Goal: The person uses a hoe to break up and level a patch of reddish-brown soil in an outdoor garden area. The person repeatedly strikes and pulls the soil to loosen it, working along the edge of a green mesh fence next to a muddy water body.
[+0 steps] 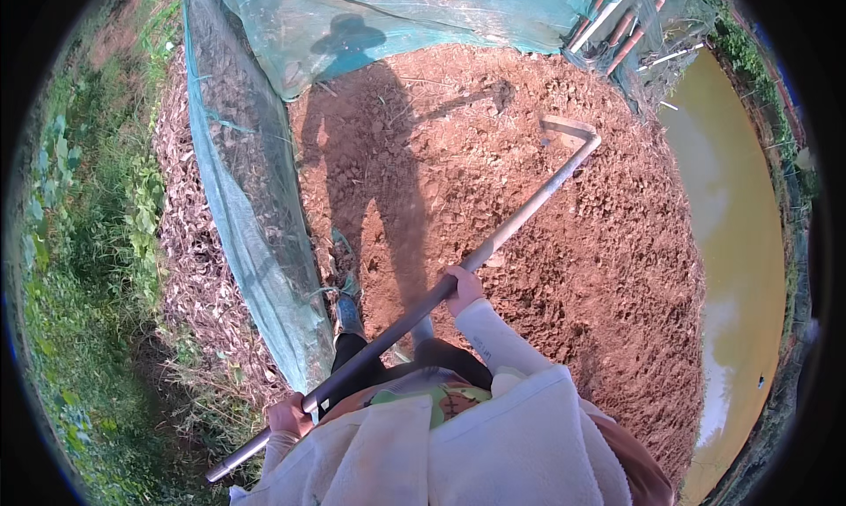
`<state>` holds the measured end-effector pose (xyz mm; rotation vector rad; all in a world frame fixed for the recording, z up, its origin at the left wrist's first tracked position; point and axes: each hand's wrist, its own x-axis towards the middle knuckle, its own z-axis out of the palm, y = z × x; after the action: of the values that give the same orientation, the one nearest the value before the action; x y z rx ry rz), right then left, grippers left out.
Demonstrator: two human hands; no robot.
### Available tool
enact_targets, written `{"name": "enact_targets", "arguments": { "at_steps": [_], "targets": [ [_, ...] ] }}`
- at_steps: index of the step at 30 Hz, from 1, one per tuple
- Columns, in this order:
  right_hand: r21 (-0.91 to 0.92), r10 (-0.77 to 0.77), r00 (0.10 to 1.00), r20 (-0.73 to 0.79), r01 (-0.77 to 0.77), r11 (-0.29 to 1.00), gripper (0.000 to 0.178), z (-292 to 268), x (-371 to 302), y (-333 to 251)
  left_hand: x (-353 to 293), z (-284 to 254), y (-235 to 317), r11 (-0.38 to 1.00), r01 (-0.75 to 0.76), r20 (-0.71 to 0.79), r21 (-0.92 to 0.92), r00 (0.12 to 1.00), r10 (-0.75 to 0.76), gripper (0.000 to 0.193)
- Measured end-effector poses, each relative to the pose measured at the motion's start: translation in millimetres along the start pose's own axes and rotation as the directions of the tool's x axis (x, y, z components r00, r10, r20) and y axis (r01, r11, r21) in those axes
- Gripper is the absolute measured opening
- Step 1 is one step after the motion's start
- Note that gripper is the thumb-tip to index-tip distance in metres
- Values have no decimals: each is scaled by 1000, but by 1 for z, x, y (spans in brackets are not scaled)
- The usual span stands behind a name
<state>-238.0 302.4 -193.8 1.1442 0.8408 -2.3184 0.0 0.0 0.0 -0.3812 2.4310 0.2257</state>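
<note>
A long-handled hoe slants across in front of me, from the lower left up to the right. Near the butt end of its handle, my left hand is closed around it beside my hip. My right hand grips the handle about midway, its fingers wrapped round. The hoe's angled metal head is at the far right, over or on the loose brown soil; whether it touches the ground I cannot tell.
Green netting runs along the left and across the far end. Beyond it on the left lie dry leaves and green plants. Murky pond water borders the soil on the right. Poles lean at the far right corner.
</note>
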Motion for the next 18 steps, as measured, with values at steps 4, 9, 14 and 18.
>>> {"name": "enact_targets", "arguments": {
  "at_steps": [4,9,14,18],
  "targets": [
    [-87,-293,948,-126,283,955,12,73,-42,-70,29,-29,55,987,-146,1,-69,989,147,18],
    [-107,-163,976,-143,149,983,17,74,18,-93,24,-73,96,980,-139,15,-140,990,142,21],
    [-9,79,993,-90,-80,997,18,80,-8,65,-52,-75,21,991,101,-65,85,993,-96,11],
    [-58,226,967,-117,-234,970,16,74,-49,118,-96,-57,-13,960,277,-99,35,957,-272,11]
  ]
}}
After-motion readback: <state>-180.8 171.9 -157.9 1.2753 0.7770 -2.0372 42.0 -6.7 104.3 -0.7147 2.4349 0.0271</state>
